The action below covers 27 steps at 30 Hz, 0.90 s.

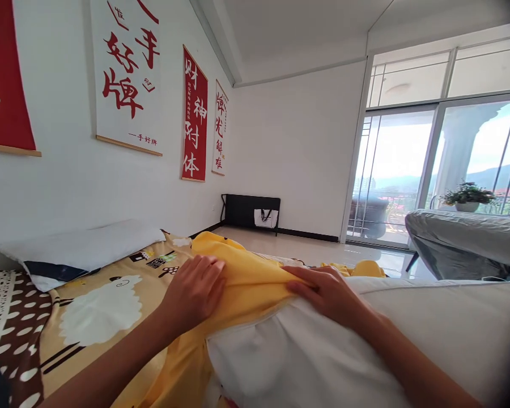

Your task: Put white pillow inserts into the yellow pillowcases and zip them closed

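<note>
My left hand (193, 294) grips a bunched fold of yellow cloth (249, 280), fingers curled into it. My right hand (329, 294) lies on the edge of the same yellow cloth where it meets a white quilt (306, 357), its fingers pressed together on the fabric. The yellow cloth partly covers the white quilt, which spreads toward me and to the right. Both lie on a bed sheet with a sheep print (96, 317).
A white pillow (85, 246) lies by the wall at left. Hanging scrolls (194, 116) line the left wall. A grey covered table (463, 241) stands at right before glass doors (429, 170). A black rack (250, 212) sits on the far floor.
</note>
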Each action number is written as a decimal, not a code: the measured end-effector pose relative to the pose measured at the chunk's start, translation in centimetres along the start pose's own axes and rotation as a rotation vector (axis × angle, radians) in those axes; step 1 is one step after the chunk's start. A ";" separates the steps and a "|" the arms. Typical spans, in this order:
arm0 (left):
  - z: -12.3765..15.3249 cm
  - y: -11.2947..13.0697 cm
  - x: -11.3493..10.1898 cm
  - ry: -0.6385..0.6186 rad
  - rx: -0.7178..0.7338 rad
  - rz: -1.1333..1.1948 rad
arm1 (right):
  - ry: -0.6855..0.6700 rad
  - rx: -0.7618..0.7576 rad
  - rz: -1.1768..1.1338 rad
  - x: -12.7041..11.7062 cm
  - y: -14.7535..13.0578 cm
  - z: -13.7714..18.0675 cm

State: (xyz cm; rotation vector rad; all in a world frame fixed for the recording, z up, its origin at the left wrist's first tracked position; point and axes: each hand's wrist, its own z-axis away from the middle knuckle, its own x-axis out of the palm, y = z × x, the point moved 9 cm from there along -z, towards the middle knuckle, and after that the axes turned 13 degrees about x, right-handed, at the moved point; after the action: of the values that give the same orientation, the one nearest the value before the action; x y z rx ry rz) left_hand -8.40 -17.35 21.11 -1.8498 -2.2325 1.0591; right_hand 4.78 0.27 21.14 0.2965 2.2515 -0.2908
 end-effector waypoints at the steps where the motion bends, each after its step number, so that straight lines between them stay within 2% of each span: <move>1: 0.6 0.2 0.3 -0.005 -0.016 -0.021 | 0.012 -0.017 0.000 -0.1 -0.2 0.0; 6: 2.0 -1.5 1.4 0.064 -0.101 0.037 | 0.095 -0.160 0.062 -0.2 -1.8 0.4; 10: 2.0 -1.9 1.6 0.033 -0.095 0.048 | 0.135 -0.221 0.117 -0.1 -2.7 0.4; 15: 2.5 -3.1 1.6 -0.024 -0.275 0.228 | 0.077 -0.116 0.181 0.2 -2.5 -0.5; 19: 2.6 -3.1 1.4 -0.056 -0.336 0.381 | 0.001 -0.030 0.167 1.0 -1.9 -1.4; 21: 2.5 -2.2 0.9 -0.051 -0.326 0.414 | -0.031 -0.005 0.169 1.5 -1.5 -1.9; 23: 2.0 -0.3 0.5 -0.049 -0.243 0.432 | -0.063 0.022 0.172 2.1 -0.9 -2.4; 27: 1.4 6.6 0.6 -0.135 0.146 0.353 | -0.125 0.039 0.196 2.4 -0.8 -3.6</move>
State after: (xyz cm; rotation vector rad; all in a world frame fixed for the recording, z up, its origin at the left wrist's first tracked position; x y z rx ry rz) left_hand -3.65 -17.13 16.30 -2.2181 -1.8683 1.3958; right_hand 0.46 0.88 21.61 0.5028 2.0768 -0.2427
